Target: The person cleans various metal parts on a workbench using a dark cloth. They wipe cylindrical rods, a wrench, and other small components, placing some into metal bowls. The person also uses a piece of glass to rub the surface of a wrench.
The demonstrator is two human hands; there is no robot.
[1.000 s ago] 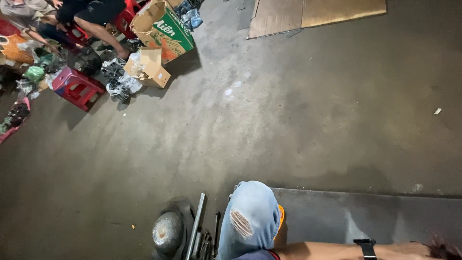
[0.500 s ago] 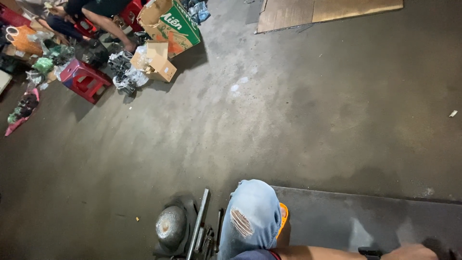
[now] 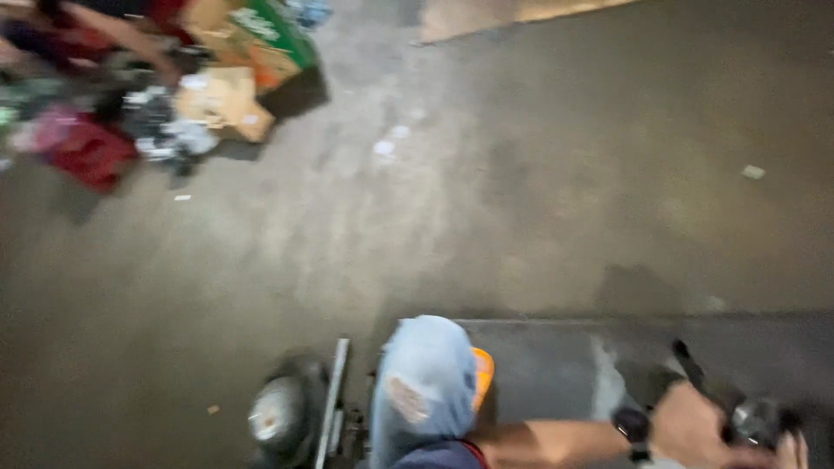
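Observation:
The picture is motion-blurred. My right hand (image 3: 695,426), with a black watch on its wrist, is at the bottom right over a dark grey mat (image 3: 547,365). Its fingers are closed around a dark object (image 3: 751,419) with a dark strap-like piece rising from it; the blur hides what the object is. My left hand is not in view. My knee (image 3: 424,382) in ripped light blue jeans is at the bottom centre, with an orange thing (image 3: 483,372) just behind it.
A round metal object (image 3: 274,412) and a metal bar (image 3: 330,399) lie left of my knee. At top left another person (image 3: 104,26) sits among cardboard boxes (image 3: 226,100), a red stool (image 3: 87,152) and small parts. Flat cardboard (image 3: 512,10) lies at the top.
My right hand has come up from the bottom edge and now grips a dark object. The camera has swung, so the boxes and stool shifted left and the picture blurred.

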